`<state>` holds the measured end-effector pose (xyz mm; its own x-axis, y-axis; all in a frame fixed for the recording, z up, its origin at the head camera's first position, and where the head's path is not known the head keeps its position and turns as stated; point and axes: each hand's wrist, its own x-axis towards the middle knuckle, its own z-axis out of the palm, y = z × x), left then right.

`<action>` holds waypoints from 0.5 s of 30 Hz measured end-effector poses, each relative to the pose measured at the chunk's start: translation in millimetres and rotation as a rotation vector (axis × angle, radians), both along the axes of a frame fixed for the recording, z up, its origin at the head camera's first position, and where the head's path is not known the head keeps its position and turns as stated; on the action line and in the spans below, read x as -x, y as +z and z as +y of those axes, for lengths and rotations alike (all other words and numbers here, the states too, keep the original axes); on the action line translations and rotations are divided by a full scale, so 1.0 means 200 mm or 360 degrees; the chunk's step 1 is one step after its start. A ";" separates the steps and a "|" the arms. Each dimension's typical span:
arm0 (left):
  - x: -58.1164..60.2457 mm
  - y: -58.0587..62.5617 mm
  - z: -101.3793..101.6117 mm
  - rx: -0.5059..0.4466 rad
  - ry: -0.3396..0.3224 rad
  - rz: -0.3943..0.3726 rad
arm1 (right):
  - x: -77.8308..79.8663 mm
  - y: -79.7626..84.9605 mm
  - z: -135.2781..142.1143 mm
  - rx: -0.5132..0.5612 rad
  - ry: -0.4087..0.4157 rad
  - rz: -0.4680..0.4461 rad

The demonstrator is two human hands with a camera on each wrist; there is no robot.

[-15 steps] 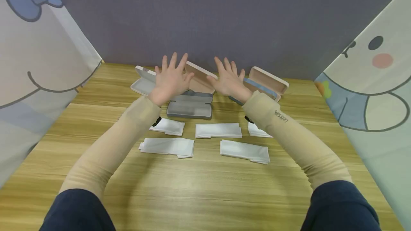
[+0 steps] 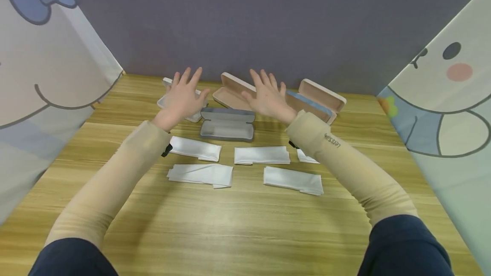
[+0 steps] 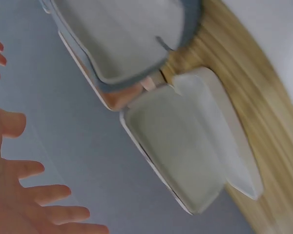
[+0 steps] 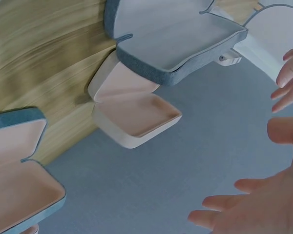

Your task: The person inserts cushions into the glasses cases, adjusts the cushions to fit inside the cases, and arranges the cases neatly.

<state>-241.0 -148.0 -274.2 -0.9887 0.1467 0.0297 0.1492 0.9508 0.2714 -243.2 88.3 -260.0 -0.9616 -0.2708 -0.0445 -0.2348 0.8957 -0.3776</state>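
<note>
My left hand (image 2: 182,101) is spread in the air over a white glasses case (image 2: 163,102), hiding much of it. My right hand (image 2: 267,98), also spread and holding nothing, hovers between a pink-lined case (image 2: 233,97) at the back and a blue case (image 2: 312,103). Between the hands and nearer me sits a grey case (image 2: 227,130) with its lid raised. Another pink-lined case (image 2: 322,96) stands at the far right behind the blue one. The right wrist view shows the blue case (image 4: 27,195) with a pink lining. All these cases have raised lids.
Several folded white cloths lie in two rows in front of the cases, among them a middle cloth (image 2: 262,155) and a front left cloth (image 2: 200,175). My right forearm partly covers one cloth (image 2: 306,156). A grey partition (image 2: 245,24) closes off the back of the wooden table (image 2: 230,233).
My left hand has moved left and slightly down, uncovering the back pink-lined case and covering more of the white one. My right hand has shifted slightly left. The cases and cloths have stayed put.
</note>
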 end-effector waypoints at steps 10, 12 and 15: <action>-0.06 -0.03 -0.20 -0.0053 0.0017 0.0053 | -0.06 0.01 -0.06 -0.0006 0.0062 0.0018; -0.08 -0.05 -0.23 -0.0061 0.0019 0.0056 | -0.07 0.00 -0.07 -0.0012 0.0074 0.0027; -0.10 -0.08 -0.27 -0.0071 0.0037 0.0048 | -0.09 0.00 -0.09 -0.0025 0.0104 0.0033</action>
<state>-222.0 -202.1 -289.7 -0.9904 0.1215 0.0655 0.1359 0.9413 0.3092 -224.4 70.2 -260.5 -0.9427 -0.3324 -0.0293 -0.3005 0.8839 -0.3583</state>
